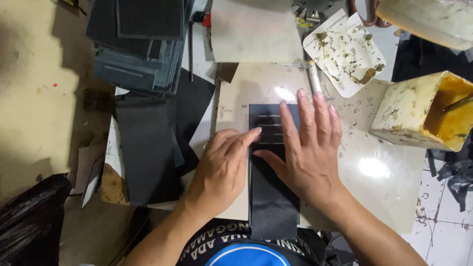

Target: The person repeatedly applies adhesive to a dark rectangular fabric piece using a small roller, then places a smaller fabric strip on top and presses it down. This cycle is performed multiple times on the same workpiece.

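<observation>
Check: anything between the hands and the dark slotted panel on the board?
Nothing visible. Both the left hand and the right hand already lie flat on the dark panel, fingers pressing its slotted upper part.

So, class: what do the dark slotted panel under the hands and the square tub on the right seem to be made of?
Slotted panel: probably leather or a synthetic imitation, matte black, thin and flat with cut slits. Square tub: likely plastic, cream walls smeared with dried amber glue.
</observation>
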